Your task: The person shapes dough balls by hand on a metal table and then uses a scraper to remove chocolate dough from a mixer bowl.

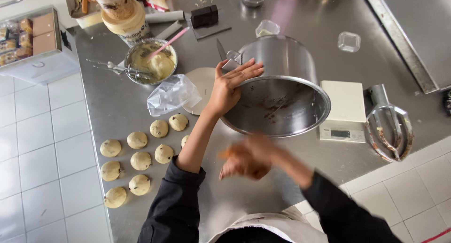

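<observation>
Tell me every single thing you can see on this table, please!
Mixing bowl: one, silver, tilted on its side mid-counter.
Dough balls: about ten, pale with dark chips, lower left of the counter.
Small bowl: one, metal, holding pale batter and a pink spatula, upper left.
Plastic bag: one, clear, crumpled beside the small bowl.
Scale: one, white, right of the mixing bowl.
Beater: one, metal, smeared brown, far right.
Plastic cups: two, clear, behind the mixing bowl.
Left hand: flat on the mixing bowl's rim.
Right hand: blurred, below the bowl; contents unclear.

floor [37,149]: white tiles | steel counter [108,107] | light: bright, even
</observation>
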